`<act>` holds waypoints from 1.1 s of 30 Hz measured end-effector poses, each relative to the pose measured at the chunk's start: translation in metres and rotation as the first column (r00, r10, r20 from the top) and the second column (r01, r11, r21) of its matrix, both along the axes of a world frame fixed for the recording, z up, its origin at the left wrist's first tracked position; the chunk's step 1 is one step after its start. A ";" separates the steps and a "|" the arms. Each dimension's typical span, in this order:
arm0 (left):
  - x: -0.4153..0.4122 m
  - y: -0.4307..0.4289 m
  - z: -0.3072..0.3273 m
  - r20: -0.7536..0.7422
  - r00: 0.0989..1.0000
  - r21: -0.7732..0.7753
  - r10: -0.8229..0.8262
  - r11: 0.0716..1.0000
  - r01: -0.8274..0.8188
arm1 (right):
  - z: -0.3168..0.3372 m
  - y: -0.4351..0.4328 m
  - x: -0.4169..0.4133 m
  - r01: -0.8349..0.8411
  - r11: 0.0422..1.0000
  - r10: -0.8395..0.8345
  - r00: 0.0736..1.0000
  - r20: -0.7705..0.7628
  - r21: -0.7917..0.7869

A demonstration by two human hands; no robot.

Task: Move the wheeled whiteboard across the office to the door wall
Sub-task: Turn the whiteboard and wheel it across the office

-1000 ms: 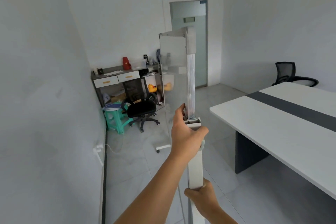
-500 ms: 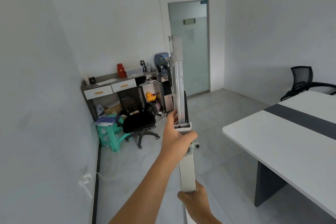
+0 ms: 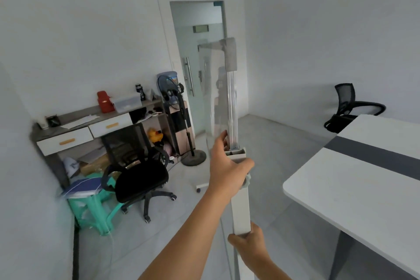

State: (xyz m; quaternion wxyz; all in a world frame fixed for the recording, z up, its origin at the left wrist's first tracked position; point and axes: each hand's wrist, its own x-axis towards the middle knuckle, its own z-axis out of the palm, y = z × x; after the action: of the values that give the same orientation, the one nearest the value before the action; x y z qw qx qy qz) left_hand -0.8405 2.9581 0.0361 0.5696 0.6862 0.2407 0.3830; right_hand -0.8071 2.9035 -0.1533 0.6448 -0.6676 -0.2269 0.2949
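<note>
The whiteboard (image 3: 218, 88), seen edge-on, stands in mid-room before the glass door (image 3: 200, 63). The left hand (image 3: 227, 170) has its grip wrapped around the top of the white stand post (image 3: 241, 209); the right hand (image 3: 250, 243) is closed around the same post lower down.

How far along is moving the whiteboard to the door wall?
Partly done. The whiteboard stands mid-room on its wheeled foot, seen edge-on. In hand: the left hand grips the top of the white post and the right hand grips it lower down. Left: rolling it across the open floor to the wall with the glass door, past the standing fan.
</note>
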 end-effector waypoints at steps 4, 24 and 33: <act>0.037 0.068 0.000 0.023 0.999 -0.013 -0.044 0.999 0.044 | -0.004 0.068 0.033 0.035 0.999 -0.035 0.999 0.003 -0.025; 0.239 0.406 0.004 -0.047 0.991 -0.089 -0.123 0.989 0.119 | -0.008 0.403 0.238 0.062 0.994 -0.057 0.997 0.051 -0.095; 0.346 0.541 -0.006 0.011 0.977 -0.067 -0.211 0.975 0.211 | -0.012 0.530 0.331 0.199 0.978 -0.194 0.978 0.078 -0.058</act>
State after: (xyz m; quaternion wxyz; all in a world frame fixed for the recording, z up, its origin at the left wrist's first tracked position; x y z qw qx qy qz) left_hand -0.4948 3.4986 0.0297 0.6304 0.6875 0.1783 0.3133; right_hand -0.4766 3.4334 -0.1653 0.6399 -0.7179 -0.1729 0.2127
